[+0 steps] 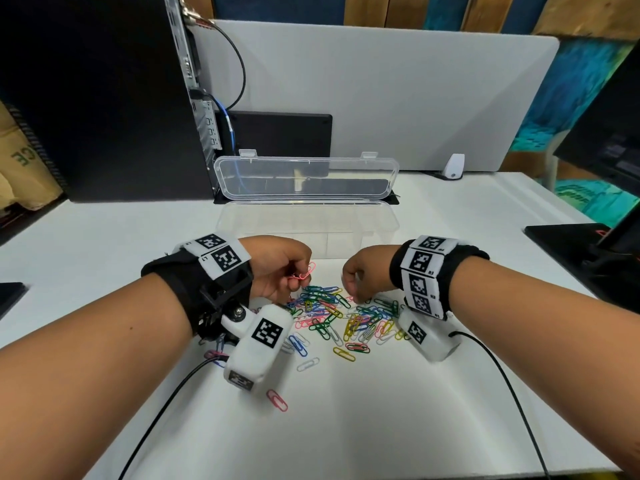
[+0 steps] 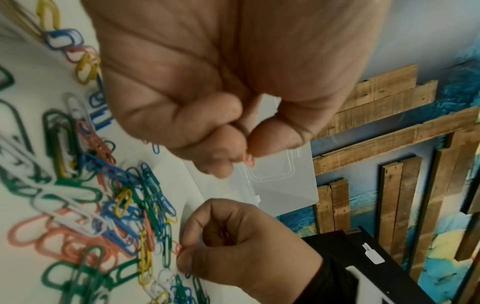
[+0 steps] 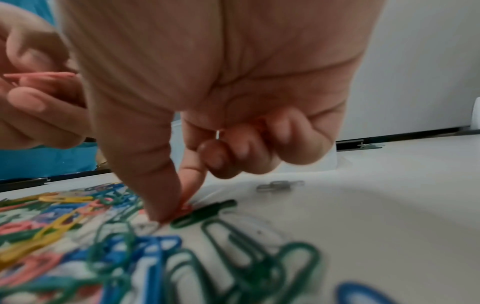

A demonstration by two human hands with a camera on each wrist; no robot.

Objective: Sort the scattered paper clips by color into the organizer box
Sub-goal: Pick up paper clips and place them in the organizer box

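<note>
Head view: pink clips [image 1: 304,276] are pinched by the curled left hand [image 1: 277,268], above the pile of paper clips [image 1: 343,317]. At 3 o'clock, a red clip [image 3: 185,208] is pinched on the table [image 1: 381,410] by the right hand [image 1: 363,275]. At 12 o'clock the organizer box [image 1: 308,223] is open.

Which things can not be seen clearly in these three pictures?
- Head view: the organizer box is clear plastic and partly behind the left hand; its dividers and any contents cannot be told.
- Left wrist view: how many pink clips the left hand holds; the fingers cover them.
- Right wrist view: the clip under the right hand fingertips; blurred and covered.
- Right wrist view: the near pile of clips is blurred.
</note>
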